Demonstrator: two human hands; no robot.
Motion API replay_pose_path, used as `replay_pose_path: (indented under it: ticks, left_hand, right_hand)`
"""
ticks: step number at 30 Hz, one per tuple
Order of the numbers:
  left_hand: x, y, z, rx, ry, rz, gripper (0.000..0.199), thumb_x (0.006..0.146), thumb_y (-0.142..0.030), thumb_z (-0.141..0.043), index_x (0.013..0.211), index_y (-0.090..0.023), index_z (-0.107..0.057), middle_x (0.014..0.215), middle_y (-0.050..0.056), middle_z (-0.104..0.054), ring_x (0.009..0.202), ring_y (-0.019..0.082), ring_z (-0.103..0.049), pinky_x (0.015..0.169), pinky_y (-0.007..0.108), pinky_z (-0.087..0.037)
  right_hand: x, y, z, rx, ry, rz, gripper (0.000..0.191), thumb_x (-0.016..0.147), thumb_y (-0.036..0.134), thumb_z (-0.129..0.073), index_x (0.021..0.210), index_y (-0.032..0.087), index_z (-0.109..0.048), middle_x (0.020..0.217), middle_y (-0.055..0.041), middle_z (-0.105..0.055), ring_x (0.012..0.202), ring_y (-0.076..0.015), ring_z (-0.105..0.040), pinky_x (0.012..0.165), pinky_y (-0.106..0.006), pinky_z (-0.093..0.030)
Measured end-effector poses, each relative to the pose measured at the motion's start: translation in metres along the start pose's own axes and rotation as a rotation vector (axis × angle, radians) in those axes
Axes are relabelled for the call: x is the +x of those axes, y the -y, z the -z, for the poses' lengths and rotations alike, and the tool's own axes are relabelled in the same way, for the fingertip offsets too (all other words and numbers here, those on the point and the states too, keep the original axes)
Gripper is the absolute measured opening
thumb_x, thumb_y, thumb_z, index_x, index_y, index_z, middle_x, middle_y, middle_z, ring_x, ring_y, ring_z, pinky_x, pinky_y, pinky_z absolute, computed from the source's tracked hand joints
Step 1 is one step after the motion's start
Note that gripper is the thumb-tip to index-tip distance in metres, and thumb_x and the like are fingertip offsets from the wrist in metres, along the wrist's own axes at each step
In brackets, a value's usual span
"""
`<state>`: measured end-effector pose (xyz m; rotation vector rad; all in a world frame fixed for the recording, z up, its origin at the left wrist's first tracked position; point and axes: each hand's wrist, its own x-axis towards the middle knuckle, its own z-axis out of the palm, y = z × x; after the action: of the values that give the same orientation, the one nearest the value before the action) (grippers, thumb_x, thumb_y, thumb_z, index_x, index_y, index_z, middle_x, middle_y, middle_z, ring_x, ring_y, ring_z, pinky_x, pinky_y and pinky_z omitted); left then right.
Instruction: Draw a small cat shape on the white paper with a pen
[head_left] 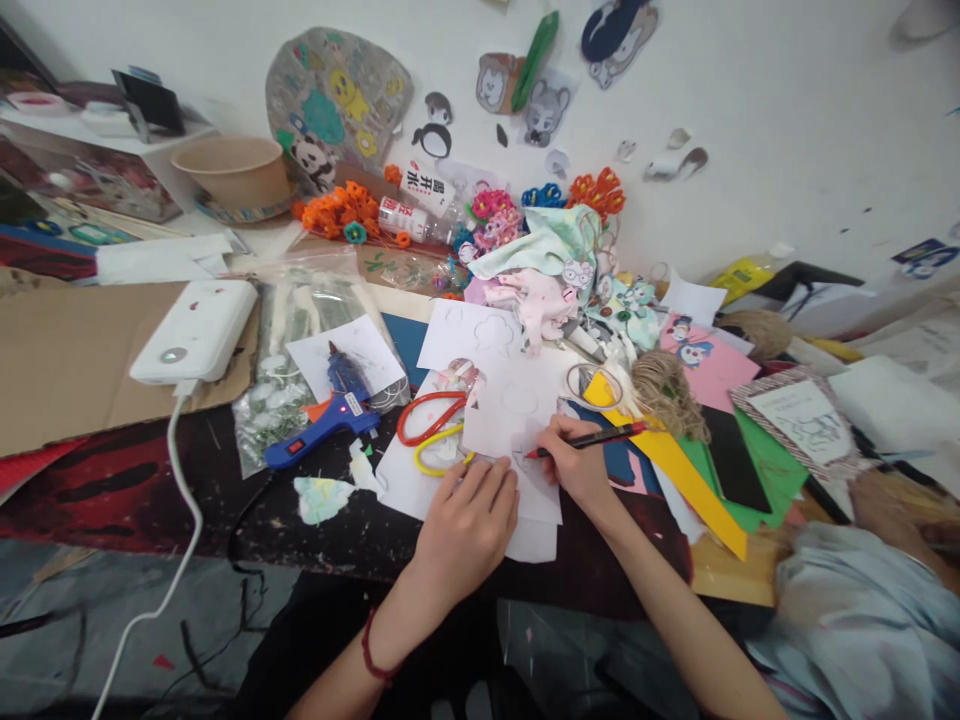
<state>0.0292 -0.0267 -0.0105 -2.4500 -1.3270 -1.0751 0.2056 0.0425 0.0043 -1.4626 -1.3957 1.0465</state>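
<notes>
My right hand (576, 462) is closed around a dark pencil (611, 434) with a red tip, which meets a sheet of white paper (517, 415). Faint drawn lines show on that sheet near the tip and higher up. Flat on the lower left part of the paper lies my left hand (474, 520), fingers stretched out and holding nothing. Just beyond its fingertips are scissors with a red and a yellow handle loop (433, 420); their blades are hard to make out. Another sheet with a pencilled outline (469, 335) lies farther back.
To the left are a blue glue gun (330, 410), a plastic bag (277, 400) and a white power bank (196, 330) with a cable. Fabric pieces (536, 300), twine (667, 390) and a yellow strip (686, 480) lie right and behind. Another person's sleeve (862, 610) is at right.
</notes>
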Motion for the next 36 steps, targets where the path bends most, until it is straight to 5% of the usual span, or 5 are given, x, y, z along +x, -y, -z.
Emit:
replay_pose_path:
  ticks: [36]
  left_hand:
    - [-0.0004, -0.0002, -0.0014, 0.011, -0.007, -0.008, 0.018, 0.095, -0.017, -0.060, 0.109, -0.012, -0.070, 0.115, 0.008, -0.076, 0.101, 0.024, -0.067, 0.093, 0.040, -0.044]
  right_hand:
    - [0.0003, 0.0025, -0.0007, 0.029, -0.007, -0.017, 0.028, 0.075, 0.023, -0.061, 0.049, 0.022, -0.051, 0.038, 0.0052, -0.053, 0.026, -0.0087, -0.041, 0.029, -0.021, -0.027]
